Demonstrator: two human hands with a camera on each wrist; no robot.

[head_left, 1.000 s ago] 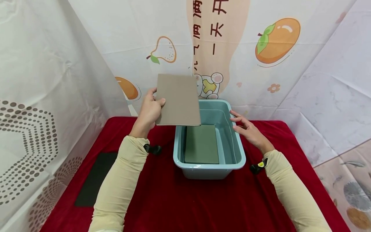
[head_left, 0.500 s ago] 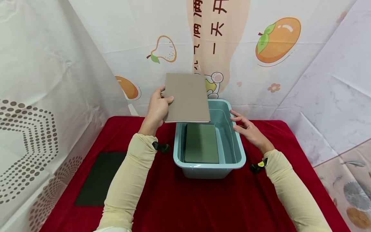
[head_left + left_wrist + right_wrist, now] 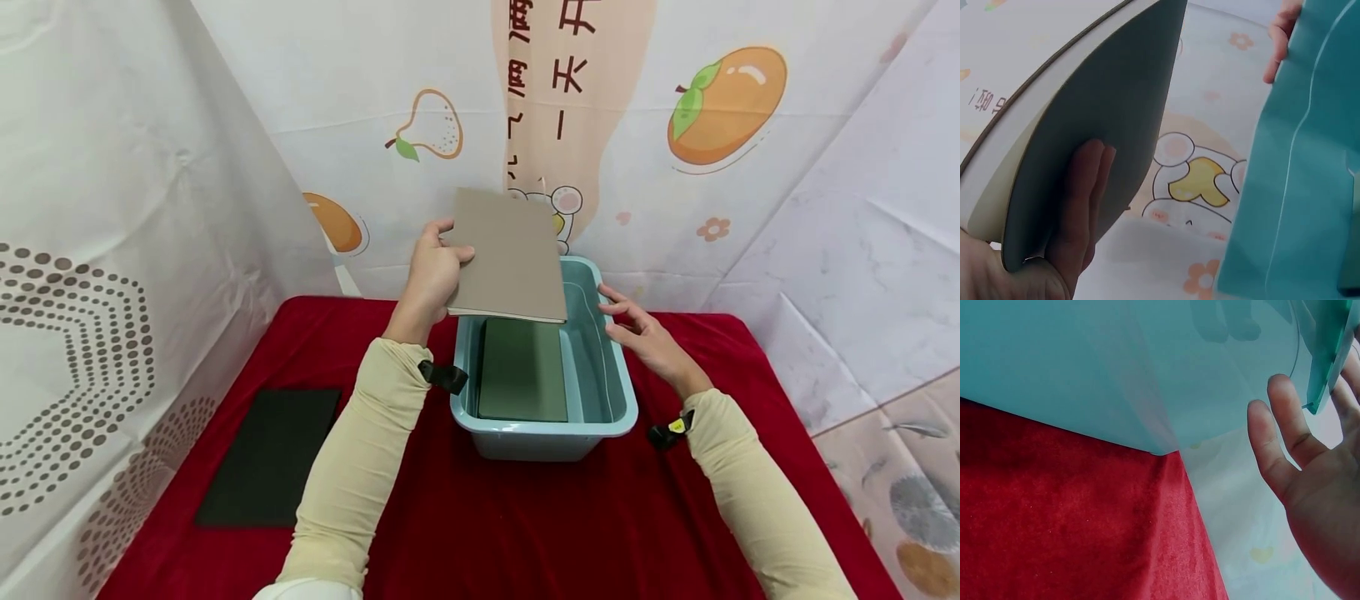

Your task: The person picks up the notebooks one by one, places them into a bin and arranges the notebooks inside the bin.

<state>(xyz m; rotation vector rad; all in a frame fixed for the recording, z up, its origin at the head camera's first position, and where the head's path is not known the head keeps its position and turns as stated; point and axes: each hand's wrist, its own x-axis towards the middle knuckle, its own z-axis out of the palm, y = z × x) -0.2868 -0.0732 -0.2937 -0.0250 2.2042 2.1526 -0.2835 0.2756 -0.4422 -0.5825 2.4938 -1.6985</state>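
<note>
My left hand (image 3: pixel 433 271) holds a taupe-covered notebook (image 3: pixel 510 254) by its left edge, thumb on the upper cover. In the left wrist view the fingers lie against the dark underside (image 3: pixel 1113 119), and pale pages show between the covers. The notebook hangs over the back left of a light blue plastic basin (image 3: pixel 555 428), hiding part of it. Inside the basin a dark green notebook (image 3: pixel 523 375) lies flat along the left side. My right hand (image 3: pixel 651 343) rests at the basin's right rim with its fingers spread and fairly straight.
A black flat rectangular thing (image 3: pixel 262 458) lies at the left of the table, partly behind the left sleeve (image 3: pixel 360 462). Red cloth (image 3: pixel 510 525) covers the table. A printed white curtain (image 3: pixel 337 125) stands close behind the basin.
My left hand has carried the taupe notebook to the right, from beside the basin to over its back left part. The right hand stays at the rim.
</note>
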